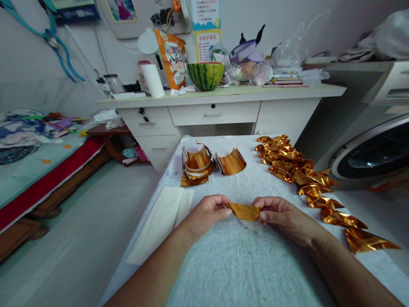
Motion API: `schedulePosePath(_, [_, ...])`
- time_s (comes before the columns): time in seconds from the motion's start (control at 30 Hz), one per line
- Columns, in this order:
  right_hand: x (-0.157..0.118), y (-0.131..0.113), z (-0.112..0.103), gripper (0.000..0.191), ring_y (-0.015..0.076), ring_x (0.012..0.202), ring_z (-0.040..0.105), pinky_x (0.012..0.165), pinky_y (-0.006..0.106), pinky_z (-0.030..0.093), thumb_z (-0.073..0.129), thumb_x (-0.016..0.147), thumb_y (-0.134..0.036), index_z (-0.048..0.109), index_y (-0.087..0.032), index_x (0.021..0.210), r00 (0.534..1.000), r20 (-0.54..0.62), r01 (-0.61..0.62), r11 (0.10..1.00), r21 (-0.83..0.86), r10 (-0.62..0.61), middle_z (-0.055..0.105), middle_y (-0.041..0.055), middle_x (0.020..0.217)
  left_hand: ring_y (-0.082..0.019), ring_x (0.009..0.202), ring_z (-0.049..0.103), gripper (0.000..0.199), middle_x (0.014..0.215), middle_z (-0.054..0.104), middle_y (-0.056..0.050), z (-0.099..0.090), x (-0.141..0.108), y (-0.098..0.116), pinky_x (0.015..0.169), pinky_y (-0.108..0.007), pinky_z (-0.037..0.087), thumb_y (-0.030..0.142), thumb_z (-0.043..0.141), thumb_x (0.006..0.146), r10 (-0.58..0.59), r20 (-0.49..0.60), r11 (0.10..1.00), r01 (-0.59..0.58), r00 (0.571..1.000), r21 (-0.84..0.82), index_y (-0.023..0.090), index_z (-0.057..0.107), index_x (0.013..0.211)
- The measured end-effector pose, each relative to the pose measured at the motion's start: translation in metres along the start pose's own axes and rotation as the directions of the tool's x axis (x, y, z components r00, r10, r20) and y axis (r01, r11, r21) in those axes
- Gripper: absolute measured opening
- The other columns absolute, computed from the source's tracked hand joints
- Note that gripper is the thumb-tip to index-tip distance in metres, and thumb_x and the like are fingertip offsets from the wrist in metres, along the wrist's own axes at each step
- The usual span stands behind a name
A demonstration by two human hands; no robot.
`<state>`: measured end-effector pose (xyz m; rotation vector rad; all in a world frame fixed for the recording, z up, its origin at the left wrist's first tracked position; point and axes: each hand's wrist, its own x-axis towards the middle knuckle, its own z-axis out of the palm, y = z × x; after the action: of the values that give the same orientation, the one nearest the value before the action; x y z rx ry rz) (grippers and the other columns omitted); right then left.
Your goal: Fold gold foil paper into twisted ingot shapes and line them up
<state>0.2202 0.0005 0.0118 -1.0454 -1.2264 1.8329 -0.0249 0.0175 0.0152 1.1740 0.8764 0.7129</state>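
Observation:
A small folded piece of gold foil (245, 212) is stretched between my two hands above the cloth-covered table. My left hand (212, 213) pinches its left end between thumb and fingers. Its right end is pinched by my right hand (279, 215). Beyond my hands lie a curled stack of gold foil sheets (197, 162) and a smaller curved stack of gold sheets (231, 162). Several folded gold foil pieces (281, 160) run in a pile along the table's right side, with one larger piece (367, 241) at the near end.
Pale paper sheets (156, 224) lie on the cloth-covered table (217, 273) at the left. Behind stands a white desk (214, 111) bearing a watermelon half (205, 76) and an orange packet (172, 59). A washing machine (377, 140) is at the right, a bed (47, 166) at the left.

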Motion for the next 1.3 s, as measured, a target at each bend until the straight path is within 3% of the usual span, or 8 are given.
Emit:
schedulePosePath(0.3, [0.0006,0.0023,-0.0009,0.032,0.0085,0.061,0.048,0.06,0.022,0.037,0.084,0.066,-0.038,0.069,-0.017,0.083,1.0,0.0,-0.02,0.999,0.027,0.02,0.061,-0.0032,0.068,-0.01,0.064,0.044,0.026,0.069,0.056,0.002,-0.0044,0.0022,-0.0055,0.062,-0.023,0.032,0.036,0.071,0.073,0.001,0.031,0.999,-0.002,1.0,0.032,0.012,0.067,0.084])
schedulePosePath(0.57, [0.0,0.0024,-0.0002,0.032,0.0087,0.061,0.048,0.061,0.023,0.037,0.084,0.066,-0.038,0.068,-0.016,0.082,1.0,0.002,-0.007,1.0,0.015,0.007,0.061,-0.0031,0.068,-0.01,0.063,0.046,0.03,0.069,0.059,0.001,-0.0026,0.0027,-0.0062,0.061,-0.022,0.031,0.036,0.078,0.066,-0.045,0.033,0.998,0.046,0.998,-0.03,0.012,0.066,0.08])
schedulePosePath(1.3, [0.0007,0.0025,0.0022,0.034,0.0087,0.059,0.046,0.059,0.023,0.036,0.082,0.068,-0.041,0.062,-0.017,0.082,1.0,0.015,0.012,1.0,-0.027,-0.011,0.056,-0.0041,0.067,-0.01,0.06,0.044,0.029,0.063,0.056,0.002,0.0003,0.0015,-0.0032,0.059,-0.023,0.029,0.037,0.077,0.062,-0.056,0.033,0.998,0.055,0.998,0.034,0.013,0.064,0.074])
